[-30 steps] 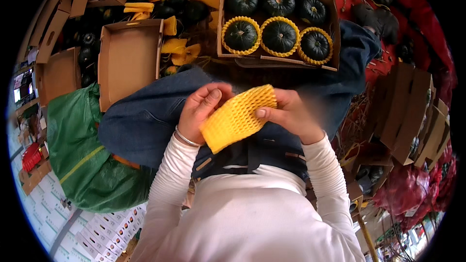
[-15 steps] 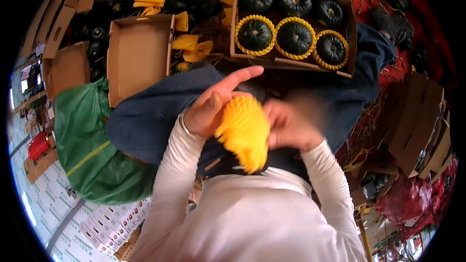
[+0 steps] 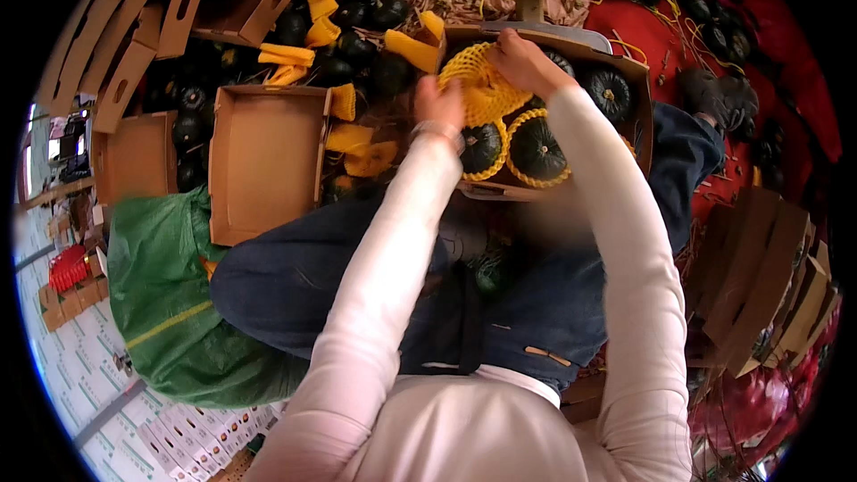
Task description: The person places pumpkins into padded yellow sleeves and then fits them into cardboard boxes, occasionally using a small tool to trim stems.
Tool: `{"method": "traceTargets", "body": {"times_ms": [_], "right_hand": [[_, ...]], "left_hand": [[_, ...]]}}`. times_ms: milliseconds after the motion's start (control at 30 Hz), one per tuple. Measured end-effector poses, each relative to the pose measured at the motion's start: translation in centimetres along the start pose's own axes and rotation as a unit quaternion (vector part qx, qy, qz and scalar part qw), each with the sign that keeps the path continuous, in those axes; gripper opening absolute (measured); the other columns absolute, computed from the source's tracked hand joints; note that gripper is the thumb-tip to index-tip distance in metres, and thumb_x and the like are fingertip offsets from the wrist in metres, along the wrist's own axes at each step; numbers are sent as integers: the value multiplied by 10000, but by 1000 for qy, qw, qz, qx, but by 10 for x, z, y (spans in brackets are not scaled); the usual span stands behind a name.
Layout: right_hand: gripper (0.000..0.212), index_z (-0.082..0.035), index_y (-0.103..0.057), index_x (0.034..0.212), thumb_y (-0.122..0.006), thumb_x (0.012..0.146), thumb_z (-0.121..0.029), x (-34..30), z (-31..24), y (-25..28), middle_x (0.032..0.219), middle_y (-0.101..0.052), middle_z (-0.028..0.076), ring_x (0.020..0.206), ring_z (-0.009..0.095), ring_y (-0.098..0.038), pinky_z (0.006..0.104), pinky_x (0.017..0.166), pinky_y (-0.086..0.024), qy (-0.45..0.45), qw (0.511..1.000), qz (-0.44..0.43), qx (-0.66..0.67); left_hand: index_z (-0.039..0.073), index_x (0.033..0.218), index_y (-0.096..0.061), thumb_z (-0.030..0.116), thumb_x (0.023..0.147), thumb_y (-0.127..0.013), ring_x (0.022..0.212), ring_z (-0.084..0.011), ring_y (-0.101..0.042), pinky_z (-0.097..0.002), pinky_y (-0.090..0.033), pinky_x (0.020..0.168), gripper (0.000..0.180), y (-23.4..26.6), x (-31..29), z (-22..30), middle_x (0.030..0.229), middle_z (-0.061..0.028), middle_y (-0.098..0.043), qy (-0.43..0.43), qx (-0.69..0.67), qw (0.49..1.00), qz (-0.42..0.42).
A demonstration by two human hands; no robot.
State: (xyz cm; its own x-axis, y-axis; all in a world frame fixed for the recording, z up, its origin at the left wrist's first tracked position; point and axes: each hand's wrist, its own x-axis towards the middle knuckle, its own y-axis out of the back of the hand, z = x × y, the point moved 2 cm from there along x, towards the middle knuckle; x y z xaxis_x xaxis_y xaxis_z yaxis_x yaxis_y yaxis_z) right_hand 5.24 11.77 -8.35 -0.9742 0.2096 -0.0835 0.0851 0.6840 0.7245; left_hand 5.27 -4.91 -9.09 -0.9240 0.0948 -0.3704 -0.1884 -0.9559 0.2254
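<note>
Yellow foam net [image 3: 483,89] spread over the far left corner of the cardboard box [image 3: 504,191], and I'm right on it: right hand [image 3: 527,64] pinching its upper edge, left hand [image 3: 439,105] a blur against its left side, grip I can't tell. Just nearer me, a dark green squash [image 3: 539,148] sits collared in yellow netting [image 3: 511,165].

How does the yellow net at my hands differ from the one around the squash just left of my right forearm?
Pose: the net at the hands is bunched between the left hand and right hand; the net around the squash encircles a dark green squash, with neither hand on it.
Look: the net at the hands shows a broad mesh face; the net around the squash shows mainly its rim.
Shared: both are yellow.
</note>
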Motion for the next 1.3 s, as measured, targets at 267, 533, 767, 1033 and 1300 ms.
{"method": "traceTargets", "body": {"times_ms": [267,533,767,1033,1300], "right_hand": [[190,-10,-410,880,-557,883,-130,-184,-100,27,636,-566,222,559,396,-576,455,491,-465,100,979,165,72],[222,10,-484,845,-493,952,-185,-198,-85,36,721,-518,66,681,178,-503,276,639,-417,-26,925,54,376],[460,-32,-374,1324,-537,946,-237,-261,-95,24,1133,-535,85,893,89,-476,223,814,-404,-88,828,-22,553],[920,-9,-245,1435,-802,716,-144,-272,-98,24,1356,-425,129,1237,198,-423,308,1040,-334,-39,800,-154,579],[1067,-30,-204,1456,-857,618,-135,-288,-109,27,1427,-319,159,1307,256,-354,350,1093,-275,-75,807,-121,574]], "left_hand": [[91,1009,-534,188,954,-436,1043,-203,-563,-376,-426,941,148,82,-103,15,1071,-61,-601,133,-490,837,-203],[33,1099,-558,233,967,-420,1002,-193,-610,-328,-487,883,277,87,-154,32,1083,-95,-630,180,-453,844,-222],[77,1387,-375,494,938,-408,1218,-327,-487,-445,-392,1033,614,98,-227,1,1383,-167,-438,339,-603,501,-521],[85,1409,-298,30,732,-698,1229,-214,-440,-327,-368,1042,789,111,-224,14,1314,-82,-446,119,-341,886,-289],[77,1394,-314,46,751,-697,1186,-219,-494,-357,-414,1011,750,114,-231,18,1265,-106,-491,184,-402,863,-242]]}}
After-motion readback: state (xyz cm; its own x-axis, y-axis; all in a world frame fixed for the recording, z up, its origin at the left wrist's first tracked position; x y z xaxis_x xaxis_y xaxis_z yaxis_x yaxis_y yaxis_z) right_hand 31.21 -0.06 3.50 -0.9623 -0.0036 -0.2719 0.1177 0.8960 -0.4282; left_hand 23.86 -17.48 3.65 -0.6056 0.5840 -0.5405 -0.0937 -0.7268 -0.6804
